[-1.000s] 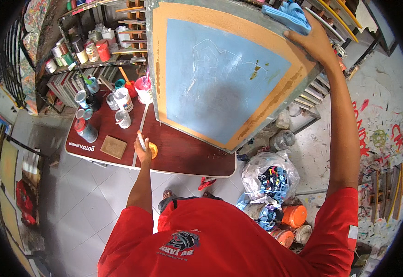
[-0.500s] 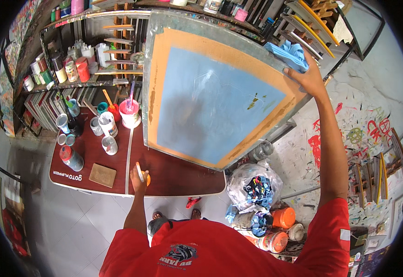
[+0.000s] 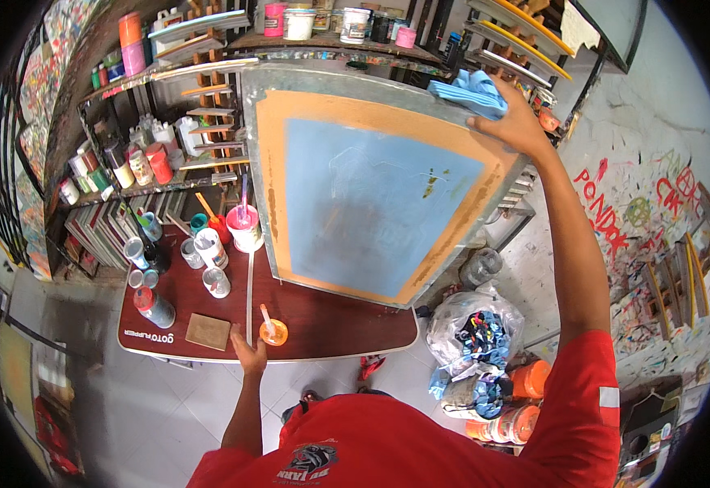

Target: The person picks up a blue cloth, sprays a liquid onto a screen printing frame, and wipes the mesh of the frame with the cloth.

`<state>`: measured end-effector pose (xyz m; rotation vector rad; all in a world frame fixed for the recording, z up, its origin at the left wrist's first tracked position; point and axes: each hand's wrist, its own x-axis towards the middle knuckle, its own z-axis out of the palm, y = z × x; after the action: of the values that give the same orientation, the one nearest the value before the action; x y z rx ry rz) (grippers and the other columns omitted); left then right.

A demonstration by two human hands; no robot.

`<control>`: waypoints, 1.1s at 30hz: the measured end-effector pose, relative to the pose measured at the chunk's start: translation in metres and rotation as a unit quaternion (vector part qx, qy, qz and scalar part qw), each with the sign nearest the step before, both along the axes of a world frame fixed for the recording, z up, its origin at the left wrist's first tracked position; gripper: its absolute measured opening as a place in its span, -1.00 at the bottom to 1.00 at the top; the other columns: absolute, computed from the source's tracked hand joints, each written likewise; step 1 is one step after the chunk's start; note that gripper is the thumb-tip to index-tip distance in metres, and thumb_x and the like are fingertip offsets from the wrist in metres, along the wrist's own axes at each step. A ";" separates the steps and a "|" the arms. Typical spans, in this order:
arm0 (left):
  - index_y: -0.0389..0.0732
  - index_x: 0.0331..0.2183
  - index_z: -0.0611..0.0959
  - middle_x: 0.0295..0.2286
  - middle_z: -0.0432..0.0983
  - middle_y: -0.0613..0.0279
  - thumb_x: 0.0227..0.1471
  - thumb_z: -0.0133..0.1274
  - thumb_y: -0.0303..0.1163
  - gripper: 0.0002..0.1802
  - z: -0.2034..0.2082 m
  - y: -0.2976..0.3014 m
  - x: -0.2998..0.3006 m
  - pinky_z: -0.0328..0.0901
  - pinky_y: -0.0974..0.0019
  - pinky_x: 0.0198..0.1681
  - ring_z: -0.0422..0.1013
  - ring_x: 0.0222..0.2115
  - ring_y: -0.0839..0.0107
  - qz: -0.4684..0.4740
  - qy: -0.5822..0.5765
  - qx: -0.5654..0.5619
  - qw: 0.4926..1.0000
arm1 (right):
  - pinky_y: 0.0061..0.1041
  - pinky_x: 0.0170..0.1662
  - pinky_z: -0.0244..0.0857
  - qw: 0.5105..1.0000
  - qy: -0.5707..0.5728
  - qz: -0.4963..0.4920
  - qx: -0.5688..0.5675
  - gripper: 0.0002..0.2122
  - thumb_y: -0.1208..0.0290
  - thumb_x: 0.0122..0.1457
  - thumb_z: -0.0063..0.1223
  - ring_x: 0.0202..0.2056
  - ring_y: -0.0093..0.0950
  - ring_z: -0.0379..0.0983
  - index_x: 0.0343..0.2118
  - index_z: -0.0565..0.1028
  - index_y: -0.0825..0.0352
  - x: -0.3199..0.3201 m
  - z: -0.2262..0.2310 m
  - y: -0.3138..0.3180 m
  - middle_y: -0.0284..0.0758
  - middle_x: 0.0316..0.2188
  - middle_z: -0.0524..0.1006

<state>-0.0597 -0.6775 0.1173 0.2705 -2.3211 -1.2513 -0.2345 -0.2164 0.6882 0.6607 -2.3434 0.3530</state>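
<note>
A large silk-screen printing frame point(image 3: 259, 195) with blue mesh and an orange-brown border stands tilted, its lower edge at the dark red table point(image 3: 330, 329). My right hand point(image 3: 517, 122) grips the frame's upper right corner, thumb in front. A folded light blue cloth point(image 3: 473, 93) is pressed between that hand and the frame; the far fingers are partly hidden. My left hand point(image 3: 249, 355) is at the table's front edge, fingers apart and holding nothing. Just right of it sits a small orange cup point(image 3: 273, 332) with a pale-and-orange handle point(image 3: 265, 312) sticking up.
Several paint pots point(image 3: 211, 246) stand on the left of the table, near a red-capped jar point(image 3: 154, 307) and a flat brown block point(image 3: 207, 332). Shelves of bottles point(image 3: 159, 163) rise behind. To the right are a plastic bag of rags point(image 3: 485, 333) and orange tubs point(image 3: 531, 378).
My left hand has let go of the orange cup, which now stands on the table, and has opened. My right hand still grips the frame and cloth. The whole view has shifted.
</note>
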 end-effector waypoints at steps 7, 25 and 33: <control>-0.39 0.10 0.26 0.10 0.16 -0.13 -0.02 0.08 -0.39 -0.33 0.348 0.011 -0.096 -0.05 0.09 0.21 0.09 0.15 0.00 -0.012 0.350 -0.128 0.928 | -0.41 0.06 0.21 0.997 -0.034 0.066 0.000 -0.35 0.25 -0.18 0.33 -0.07 -0.32 0.40 0.01 0.38 0.42 -0.012 0.000 0.014 -0.16 -0.10 0.49; -0.36 -0.32 0.63 -0.44 0.52 -0.23 0.06 -0.11 0.19 -0.30 0.577 0.101 -0.219 0.31 0.04 -0.21 0.45 -0.35 -0.11 -0.345 0.098 -0.484 0.799 | -0.32 -0.06 0.28 0.973 0.216 0.070 -0.025 -0.58 0.52 -0.07 0.13 -0.13 -0.14 0.41 -0.06 0.40 0.37 0.012 -0.009 0.004 -0.10 -0.17 0.46; -0.37 -0.43 0.61 -0.49 0.51 -0.21 0.06 -0.10 0.15 -0.34 0.578 0.098 -0.223 0.28 0.03 -0.29 0.44 -0.40 -0.09 -0.429 0.060 -0.438 0.788 | -0.41 0.00 0.21 0.792 0.291 -0.180 -0.505 -0.63 0.57 0.10 -0.02 -0.11 -0.35 0.39 0.01 0.31 0.47 0.076 -0.205 -0.061 -0.15 -0.16 0.45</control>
<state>-0.2831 -0.5795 0.6956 -1.2515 -2.6691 -0.2948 -0.1584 -0.2774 0.4828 -0.2042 -1.3280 0.9592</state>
